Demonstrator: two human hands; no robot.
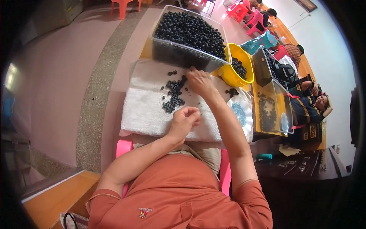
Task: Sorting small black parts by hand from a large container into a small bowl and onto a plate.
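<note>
Black ring-like caps (174, 102) are spread on the white towel (145, 114) at eleven o'clock from the left hand (185, 123); they could be scattered if brushed by the right hand (201, 81) beside them. Whether anything is grasped by either hand cannot be told.

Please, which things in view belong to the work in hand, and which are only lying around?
Seemingly in the work:
black parts on the white towel
right hand, near the large clear bin of similar parts
left hand, fingers curled, over the towel
yellow tub with more black parts, probably

Seemingly just lying around:
orange-red stool
teal cylinder
pale paper
</note>
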